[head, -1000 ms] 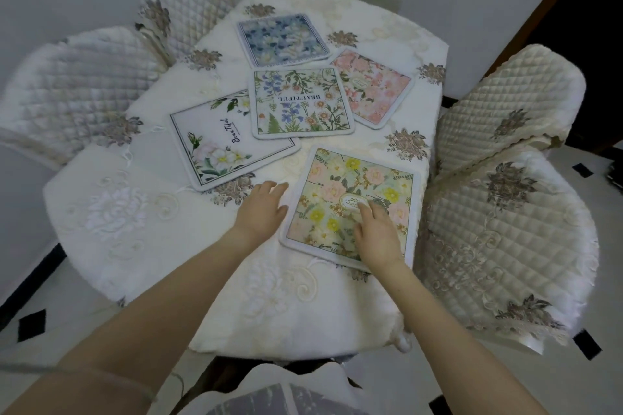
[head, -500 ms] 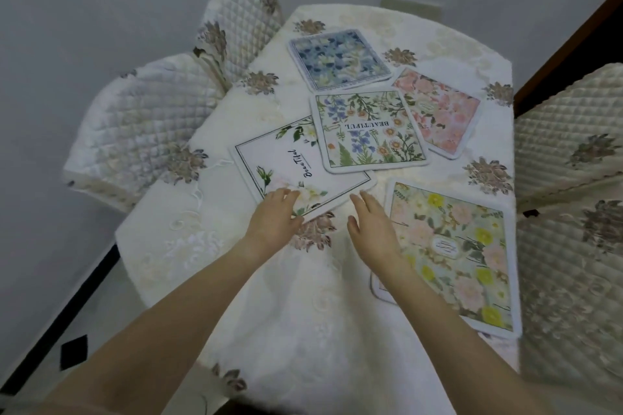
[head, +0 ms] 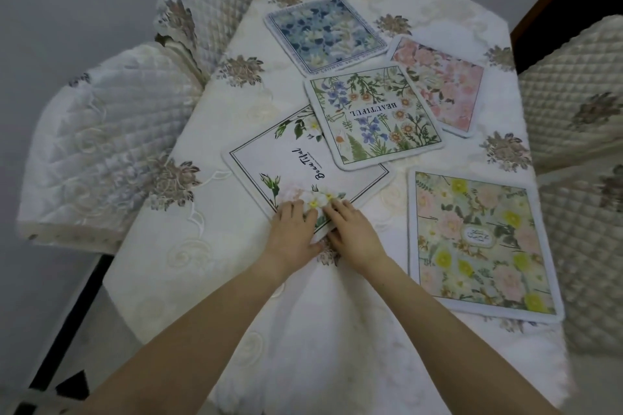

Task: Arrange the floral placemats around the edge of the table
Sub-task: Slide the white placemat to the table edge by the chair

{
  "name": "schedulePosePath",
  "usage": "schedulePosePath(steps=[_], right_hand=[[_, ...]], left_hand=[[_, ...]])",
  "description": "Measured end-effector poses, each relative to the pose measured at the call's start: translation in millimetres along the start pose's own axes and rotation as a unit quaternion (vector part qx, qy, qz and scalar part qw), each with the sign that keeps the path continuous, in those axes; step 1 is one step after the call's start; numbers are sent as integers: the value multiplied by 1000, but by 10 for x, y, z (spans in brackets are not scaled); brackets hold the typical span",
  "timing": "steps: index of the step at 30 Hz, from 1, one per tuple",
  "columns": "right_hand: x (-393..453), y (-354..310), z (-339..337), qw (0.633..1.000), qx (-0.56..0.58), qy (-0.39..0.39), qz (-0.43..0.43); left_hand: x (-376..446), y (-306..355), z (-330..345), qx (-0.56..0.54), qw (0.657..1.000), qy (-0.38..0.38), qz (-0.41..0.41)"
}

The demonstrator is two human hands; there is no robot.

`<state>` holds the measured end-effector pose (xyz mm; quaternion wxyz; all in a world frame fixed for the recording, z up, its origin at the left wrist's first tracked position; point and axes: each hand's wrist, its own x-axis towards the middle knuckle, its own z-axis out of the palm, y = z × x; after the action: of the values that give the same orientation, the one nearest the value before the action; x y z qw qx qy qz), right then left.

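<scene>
On mat 2 of 5: my left hand [head: 292, 232] and right hand [head: 352, 233] lie flat, fingers extended, pressing the white "Beautiful" placemat [head: 296, 165], gripping nothing. Its far corner sits under the botanical placemat [head: 372, 118]. Next, I think: slide it out toward the table's left edge. Embroidered cream tablecloth [head: 209, 280], quilted chairs [head: 101, 145] around it, grey wall.

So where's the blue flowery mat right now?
In the head view, the blue placemat lies at the table's far end, left of the pink placemat and just beyond the "BEAUTIFUL" placemat.
</scene>
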<state>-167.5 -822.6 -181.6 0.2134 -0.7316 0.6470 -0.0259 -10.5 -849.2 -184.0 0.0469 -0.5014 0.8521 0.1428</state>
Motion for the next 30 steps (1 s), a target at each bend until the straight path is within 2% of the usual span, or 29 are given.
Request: schedulePosePath(steps=[6, 10, 13, 16, 23, 26, 30], right_hand=[[23, 62, -19, 997, -63, 6, -42], [72, 159, -119, 985, -138, -19, -103], [159, 221, -235, 982, -174, -29, -74], [225, 181, -255, 976, -208, -38, -56], [390, -339, -54, 972, -205, -15, -113], [467, -643, 5, 965, -193, 40, -174], [568, -956, 88, 951, -221, 115, -185]], left_hand=[[62, 9, -59, 139, 986, -60, 70], [51, -7, -182, 179, 970, -68, 149], [17, -124, -242, 181, 965, -69, 175], [-61, -347, -298, 159, 972, -76, 152], [-272, -1089, -403, 173, 979, -53, 95], [-342, -1381, -391, 179, 980, -41, 72], [-354, -1522, -405, 159, 986, -36, 31]])
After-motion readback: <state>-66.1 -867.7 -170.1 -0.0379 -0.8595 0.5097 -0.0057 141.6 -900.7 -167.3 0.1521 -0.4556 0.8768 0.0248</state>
